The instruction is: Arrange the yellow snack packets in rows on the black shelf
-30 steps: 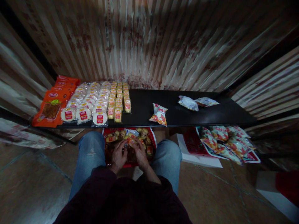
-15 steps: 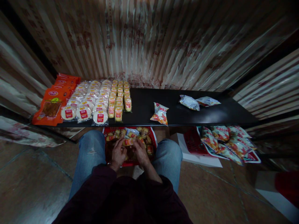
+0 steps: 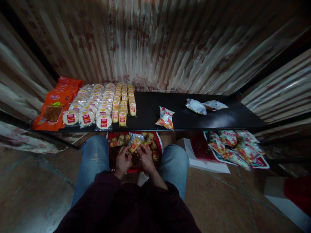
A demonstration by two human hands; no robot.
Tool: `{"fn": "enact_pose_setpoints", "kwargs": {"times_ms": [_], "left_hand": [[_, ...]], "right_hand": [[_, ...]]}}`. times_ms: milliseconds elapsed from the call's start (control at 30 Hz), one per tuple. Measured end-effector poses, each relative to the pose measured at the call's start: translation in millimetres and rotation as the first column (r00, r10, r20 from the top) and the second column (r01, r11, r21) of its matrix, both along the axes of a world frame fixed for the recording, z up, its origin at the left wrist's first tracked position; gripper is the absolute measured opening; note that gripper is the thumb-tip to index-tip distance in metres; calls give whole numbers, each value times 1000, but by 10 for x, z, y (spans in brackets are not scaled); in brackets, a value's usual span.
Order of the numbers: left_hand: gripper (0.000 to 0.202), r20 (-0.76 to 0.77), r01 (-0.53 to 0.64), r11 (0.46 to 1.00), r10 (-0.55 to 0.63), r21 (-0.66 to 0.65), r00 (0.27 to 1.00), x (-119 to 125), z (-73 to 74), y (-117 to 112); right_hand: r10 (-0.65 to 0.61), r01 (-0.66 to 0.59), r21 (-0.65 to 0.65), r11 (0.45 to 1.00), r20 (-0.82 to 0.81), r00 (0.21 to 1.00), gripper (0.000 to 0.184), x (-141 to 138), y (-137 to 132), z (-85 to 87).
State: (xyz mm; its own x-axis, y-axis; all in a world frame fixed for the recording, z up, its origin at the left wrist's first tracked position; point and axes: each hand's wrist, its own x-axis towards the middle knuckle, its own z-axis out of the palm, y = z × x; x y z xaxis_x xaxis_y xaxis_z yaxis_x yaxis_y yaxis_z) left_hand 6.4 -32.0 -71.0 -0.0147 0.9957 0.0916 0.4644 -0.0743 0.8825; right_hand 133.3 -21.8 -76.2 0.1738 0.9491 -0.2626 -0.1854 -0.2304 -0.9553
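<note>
Between my two hands is a small yellow wrapped cake (image 3: 134,145) with a red label, tilted up to the right. My left hand (image 3: 123,160) pinches its lower left end, and my right hand (image 3: 145,157) grips its right side. Both hands are over a red basket (image 3: 159,142) between my knees, which holds several more wrapped cakes and a whitish packet. On the black shelf (image 3: 148,100) ahead, rows of the same yellow cakes (image 3: 122,118) stand beside rows of round white wrapped crackers (image 3: 104,121).
Orange snack bags (image 3: 52,110) overlap at the shelf's left end. One puffed snack bag (image 3: 166,118) lies mid-shelf; two white packets (image 3: 196,106) lie farther right. Below right, a second red basket (image 3: 263,161) full of snack bags stands by a white box (image 3: 194,155).
The wrapped cake has turned from nearly level to a slant, its right end now higher. My hands stay over the basket with only slight finger movement.
</note>
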Motion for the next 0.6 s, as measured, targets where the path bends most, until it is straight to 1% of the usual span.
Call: {"fn": "enact_pose_setpoints", "kwargs": {"times_ms": [167,300,400,600], "left_hand": [[35,-5,12,999,-12,38,1000,0,55,-17],[33,5,22,999,-22,38,1000,11,107,-39],[33,8,31,999,-31,36,999,18,141,-54],[31,32,49,998,-50,27,998,30,172,-89]], "right_hand": [[2,-1,-52,999,21,1000,39,10,-16,62],[-6,6,-56,998,16,1000,40,22,-41,112],[-31,30,-42,999,-2,1000,40,27,-53,120],[-55,53,-57,997,-40,998,43,25,-58,134]]}}
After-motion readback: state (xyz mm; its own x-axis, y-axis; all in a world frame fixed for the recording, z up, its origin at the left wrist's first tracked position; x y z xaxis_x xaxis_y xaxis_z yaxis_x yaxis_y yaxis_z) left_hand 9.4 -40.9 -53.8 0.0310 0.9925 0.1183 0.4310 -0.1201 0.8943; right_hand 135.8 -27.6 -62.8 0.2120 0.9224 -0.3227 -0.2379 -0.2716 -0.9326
